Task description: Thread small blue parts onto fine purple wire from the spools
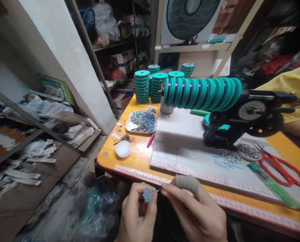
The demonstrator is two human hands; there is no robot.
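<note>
Past my orange table [140, 144] I see a box fan [192, 20] and metal shelving [90, 45]; a white pillar [74, 64] and grimy grey floor [56, 211] lie leftward.

No legible lettering (too blurry)

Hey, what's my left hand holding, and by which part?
Your left hand holds a bundle of thin blue-grey pieces, gripped around its sides, with the clustered ends showing.

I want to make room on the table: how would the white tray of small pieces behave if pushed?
The white tray looks rigid, so it should probably slide without bending. Its loose small pieces cover most of the bottom, so it may feel heavy for its size. With its low rim, a tilt could spill some.
</note>
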